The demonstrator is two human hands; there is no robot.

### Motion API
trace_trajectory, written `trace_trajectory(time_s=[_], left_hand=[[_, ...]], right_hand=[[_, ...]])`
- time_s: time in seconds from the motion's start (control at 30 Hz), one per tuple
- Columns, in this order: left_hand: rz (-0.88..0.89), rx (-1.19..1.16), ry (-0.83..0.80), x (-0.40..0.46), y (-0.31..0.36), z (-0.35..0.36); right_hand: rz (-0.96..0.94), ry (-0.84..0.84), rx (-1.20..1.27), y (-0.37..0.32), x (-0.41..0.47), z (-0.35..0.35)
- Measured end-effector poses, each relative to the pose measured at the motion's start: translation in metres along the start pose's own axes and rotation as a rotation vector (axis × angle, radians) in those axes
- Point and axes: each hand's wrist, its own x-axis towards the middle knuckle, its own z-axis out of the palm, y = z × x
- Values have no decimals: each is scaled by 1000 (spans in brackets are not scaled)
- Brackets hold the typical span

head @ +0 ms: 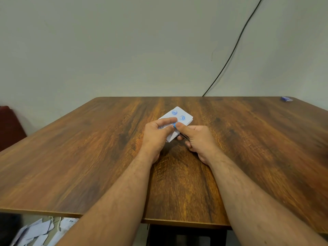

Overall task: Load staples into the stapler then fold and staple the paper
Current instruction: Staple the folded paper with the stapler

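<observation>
Now, paper: your folded paper is done.
Stapler: blue stapler in right hand, squeezed on paper.
L hand: left hand pinches paper.
Left: finish stapling.

Both hands met mid-table over a folded white paper with blue round stamps. Left hand pinched the paper's near edge. Right hand gripped a small blue-tipped stapler, mostly hidden, clamped on that edge. Brown wood-grain table; small blue box at far right corner. Black cable ran down the wall.
</observation>
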Motion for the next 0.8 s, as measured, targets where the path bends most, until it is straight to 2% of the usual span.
trace_trajectory(time_s=[0.8], left_hand=[[-36,-49,-49,-11,12,1]], right_hand=[[-71,77,-125,-5,-7,5]])
